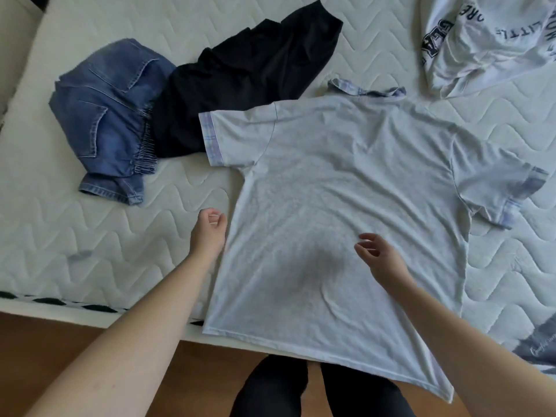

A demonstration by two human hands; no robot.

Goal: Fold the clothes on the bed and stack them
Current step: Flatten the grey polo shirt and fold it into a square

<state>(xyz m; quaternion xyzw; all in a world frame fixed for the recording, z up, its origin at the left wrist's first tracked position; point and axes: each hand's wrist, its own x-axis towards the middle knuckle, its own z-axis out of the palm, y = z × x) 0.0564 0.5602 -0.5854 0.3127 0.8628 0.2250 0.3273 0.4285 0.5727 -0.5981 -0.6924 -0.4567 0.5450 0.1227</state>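
A pale grey polo shirt lies spread face down on the bed, collar at the far side, hem hanging over the near edge. My left hand hovers at the shirt's left side seam, fingers loosely curled, holding nothing. Over the shirt's lower middle is my right hand, fingers relaxed and slightly curled, empty. Folded blue denim shorts lie at the left. A crumpled black garment sits beside them, partly under the shirt's left sleeve.
A white printed T-shirt is bunched at the far right. A grey garment with script shows at the right edge. The bed's near edge meets a wooden floor; my dark-clad legs stand below.
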